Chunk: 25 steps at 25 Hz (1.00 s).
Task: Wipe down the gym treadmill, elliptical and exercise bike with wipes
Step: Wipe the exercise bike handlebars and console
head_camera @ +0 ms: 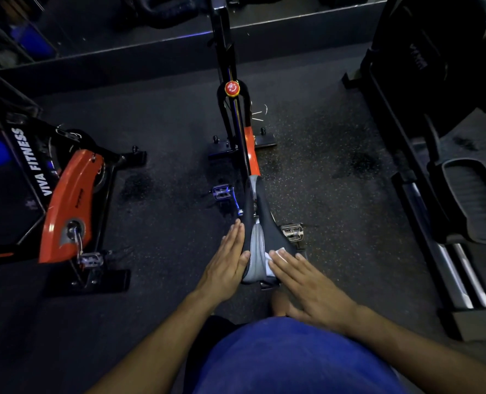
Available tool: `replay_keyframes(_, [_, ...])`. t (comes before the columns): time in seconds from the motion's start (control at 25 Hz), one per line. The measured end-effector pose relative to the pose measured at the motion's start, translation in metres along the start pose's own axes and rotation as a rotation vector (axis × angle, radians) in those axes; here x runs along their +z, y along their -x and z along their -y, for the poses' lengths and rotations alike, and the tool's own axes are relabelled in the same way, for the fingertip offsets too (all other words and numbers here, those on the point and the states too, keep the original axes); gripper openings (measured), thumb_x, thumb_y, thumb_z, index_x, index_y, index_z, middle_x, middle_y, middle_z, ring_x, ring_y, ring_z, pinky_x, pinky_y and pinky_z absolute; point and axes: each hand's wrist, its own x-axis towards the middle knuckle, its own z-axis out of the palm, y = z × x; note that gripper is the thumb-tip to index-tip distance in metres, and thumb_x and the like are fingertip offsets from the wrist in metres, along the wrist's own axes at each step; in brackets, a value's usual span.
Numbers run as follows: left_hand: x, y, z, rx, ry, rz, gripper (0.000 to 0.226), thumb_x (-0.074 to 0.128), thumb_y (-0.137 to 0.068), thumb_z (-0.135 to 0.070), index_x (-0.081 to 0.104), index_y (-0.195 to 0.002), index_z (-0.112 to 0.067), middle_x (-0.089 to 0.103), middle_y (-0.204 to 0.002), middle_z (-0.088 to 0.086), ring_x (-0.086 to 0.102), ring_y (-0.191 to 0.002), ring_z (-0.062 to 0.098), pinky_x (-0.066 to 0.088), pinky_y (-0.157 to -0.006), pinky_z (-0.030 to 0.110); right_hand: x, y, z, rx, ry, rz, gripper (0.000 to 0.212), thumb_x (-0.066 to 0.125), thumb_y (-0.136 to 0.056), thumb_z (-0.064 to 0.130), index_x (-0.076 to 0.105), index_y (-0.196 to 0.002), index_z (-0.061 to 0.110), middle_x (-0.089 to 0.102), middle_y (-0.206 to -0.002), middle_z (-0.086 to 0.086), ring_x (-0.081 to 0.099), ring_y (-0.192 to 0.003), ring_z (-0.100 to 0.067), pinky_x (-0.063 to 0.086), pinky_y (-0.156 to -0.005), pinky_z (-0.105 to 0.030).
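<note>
Head cam, looking down: the exercise bike [237,137] sits dead centre, saddle [257,237] right below. Left hand [227,265] lies flat against the saddle's left side, fingers straight and together. Right hand [307,280] presses a white wipe [277,255] onto the saddle's right side, fingers straight, slightly spread. Second orange bike [68,200] stands left, elliptical [463,194] crowds the right, rubber floor [165,123] all around.

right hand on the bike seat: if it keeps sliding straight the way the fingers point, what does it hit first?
The right hand lies flat on a white wipe on the saddle, fingers aimed forward and leftward. Going straight on, it would probably cross the saddle's grey centre strip first, then meet the left hand on the far side; depth is uncertain.
</note>
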Motion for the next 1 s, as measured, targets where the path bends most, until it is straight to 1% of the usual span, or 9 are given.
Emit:
replay_keyframes(0.16, [-0.002,0.001,-0.004,0.003,0.003,-0.004,0.065,0.014,-0.104,-0.049,-0.006,-0.159,-0.021,-0.014,-0.168,-0.007,-0.012,-0.154,0.001,-0.007,-0.124,0.021,0.004,0.003,-0.003,-0.025,0.049,-0.028,0.074,0.039,-0.103,0.046,0.008,-0.161,0.013,-0.001,-0.169,-0.001,-0.004,-0.156,-0.018,0.007,-0.126,-0.039])
replay_keyframes(0.24, [-0.002,0.001,-0.003,0.009,0.003,-0.013,0.064,0.015,-0.104,-0.047,-0.006,-0.159,-0.02,-0.014,-0.167,-0.007,-0.011,-0.154,0.002,-0.007,-0.124,0.02,0.005,-0.02,-0.006,0.033,-0.02,-0.087,0.073,0.038,-0.104,0.046,0.008,-0.16,0.01,-0.001,-0.169,-0.003,-0.005,-0.156,-0.018,0.008,-0.127,-0.038])
replay_keyframes(0.4, [-0.002,0.0,-0.003,0.003,-0.003,-0.002,0.065,0.015,-0.104,-0.047,-0.005,-0.158,-0.019,-0.013,-0.167,-0.008,-0.011,-0.154,0.001,-0.006,-0.124,0.021,-0.009,-0.107,-0.029,0.271,-0.521,-0.168,0.073,0.046,-0.106,0.029,0.002,-0.16,0.007,-0.005,-0.168,-0.003,-0.004,-0.155,-0.011,0.002,-0.126,-0.026])
replay_keyframes(0.48, [-0.002,-0.001,-0.002,0.002,-0.017,0.005,0.065,0.015,-0.104,-0.047,-0.004,-0.159,-0.018,-0.013,-0.167,-0.008,-0.01,-0.154,0.002,-0.005,-0.125,0.023,-0.026,-0.149,-0.044,0.388,-0.647,-0.192,0.069,0.045,-0.106,0.02,0.004,-0.16,0.006,0.002,-0.168,-0.006,0.002,-0.155,-0.012,0.003,-0.124,-0.023])
replay_keyframes(0.64, [-0.002,-0.001,0.0,0.009,-0.019,0.017,0.065,0.015,-0.105,-0.046,-0.005,-0.159,-0.017,-0.015,-0.167,-0.009,-0.011,-0.155,0.004,-0.005,-0.125,0.024,-0.048,-0.178,-0.061,0.384,-0.615,-0.223,0.059,0.041,-0.106,0.016,0.018,-0.159,0.007,0.017,-0.166,-0.008,0.017,-0.153,-0.016,0.007,-0.118,-0.013])
replay_keyframes(0.72, [-0.002,-0.001,0.001,0.013,-0.008,0.016,0.064,0.015,-0.105,-0.045,-0.006,-0.159,-0.018,-0.016,-0.167,-0.009,-0.011,-0.155,0.004,-0.006,-0.125,0.023,-0.048,-0.164,-0.06,0.368,-0.621,-0.239,0.055,0.04,-0.108,0.019,0.021,-0.158,0.009,0.021,-0.165,-0.005,0.021,-0.151,-0.014,0.005,-0.11,-0.001])
replay_keyframes(0.8, [-0.002,-0.002,0.001,0.019,-0.001,0.011,0.065,0.017,-0.106,-0.044,-0.005,-0.16,-0.017,-0.015,-0.168,-0.008,-0.011,-0.155,0.004,-0.006,-0.125,0.022,-0.037,-0.139,-0.05,0.38,-0.643,-0.251,0.054,0.041,-0.108,0.022,0.024,-0.158,0.013,0.024,-0.163,0.001,0.023,-0.148,-0.009,0.006,-0.106,0.005])
replay_keyframes(0.92, [-0.002,-0.001,0.003,0.025,0.013,0.021,0.067,0.017,-0.106,-0.045,-0.003,-0.161,-0.014,-0.013,-0.168,-0.006,-0.01,-0.155,0.004,-0.005,-0.125,0.022,-0.009,-0.09,-0.033,0.381,-0.697,-0.273,0.05,0.043,-0.108,0.022,0.033,-0.156,0.015,0.03,-0.159,0.01,0.028,-0.144,0.001,0.017,-0.117,-0.01])
replay_keyframes(1.0, [-0.003,-0.001,0.004,0.035,0.027,0.027,0.067,0.017,-0.105,-0.047,-0.005,-0.161,-0.016,-0.014,-0.169,-0.006,-0.01,-0.155,0.004,-0.005,-0.125,0.022,0.006,-0.057,-0.024,0.438,-0.71,-0.314,0.046,0.045,-0.107,0.022,0.042,-0.152,0.017,0.039,-0.154,0.013,0.035,-0.141,0.004,0.024,-0.118,-0.016])
